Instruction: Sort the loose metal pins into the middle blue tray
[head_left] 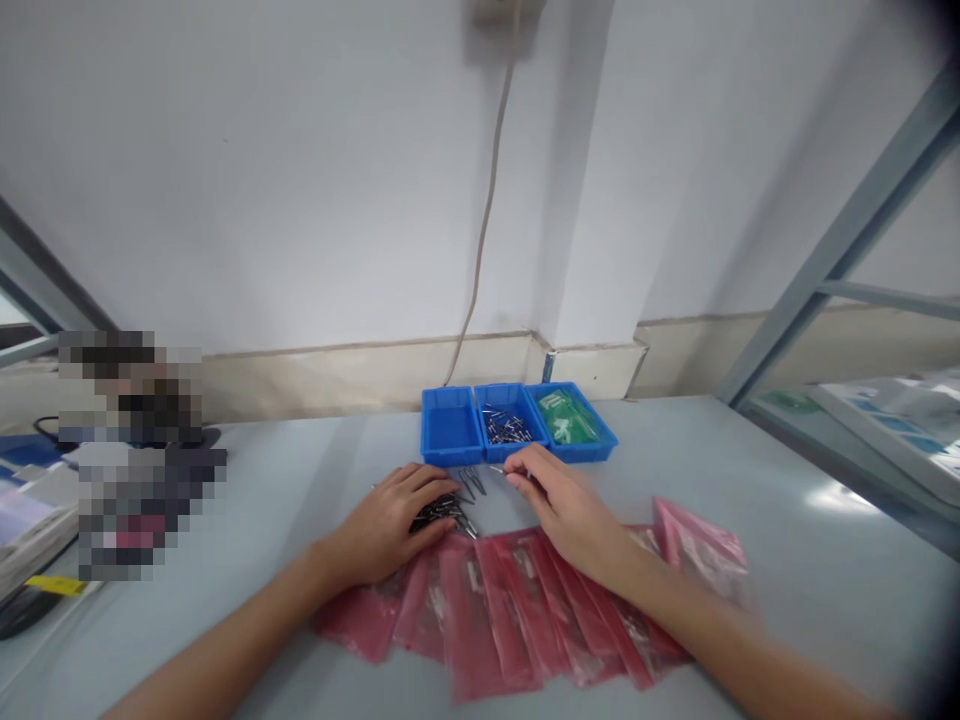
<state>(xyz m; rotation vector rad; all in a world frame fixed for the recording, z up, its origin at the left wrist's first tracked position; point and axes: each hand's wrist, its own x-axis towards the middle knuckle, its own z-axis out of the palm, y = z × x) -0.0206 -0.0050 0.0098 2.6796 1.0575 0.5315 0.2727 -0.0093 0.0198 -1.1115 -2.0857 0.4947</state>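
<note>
My left hand (pixel 397 525) rests on the table, its fingers apart and curved over a pile of small dark metal pins (pixel 439 512) with silvery ends. Just beyond the fingertips lie several loose pins (pixel 470 482). Between thumb and index finger, my right hand (pixel 562 500) pinches one small metal pin (pixel 497 470), its tip pointing left. Pink transparent plastic bags (pixel 480 650) overlap in a fanned row under and in front of both wrists. Small parts show inside some of them, too blurred to name.
Three blue bins stand at the back: a left bin (pixel 450 457) with nothing visible inside, a middle bin (pixel 514 452) of metal pins, and a right bin (pixel 604 450) holding green bags. A cable (pixel 487 200) hangs down the wall. A pixelated area covers things at left.
</note>
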